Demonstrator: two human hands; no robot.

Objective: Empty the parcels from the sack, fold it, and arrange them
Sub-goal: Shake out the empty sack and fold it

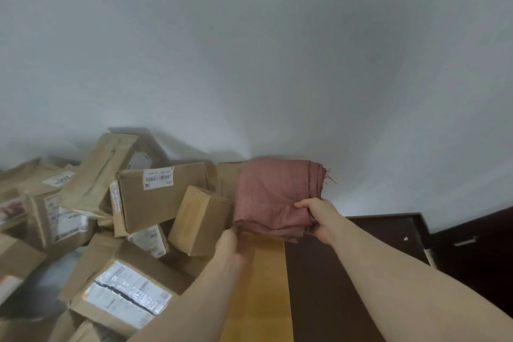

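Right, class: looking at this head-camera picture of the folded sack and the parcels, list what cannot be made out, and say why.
- Labels on the parcels: print too small and blurred to read.
- Left hand fingers: tucked under the folded pink sack, hidden by it.
- Right hand fingers: only the thumb shows on top; the rest are behind the sack.
- What the sack rests on: covered by the sack itself.
- Parcels at the left and bottom edges: cut off by the frame.

"300" on a white label (59,178) at far left, other carton labels too blurred to read
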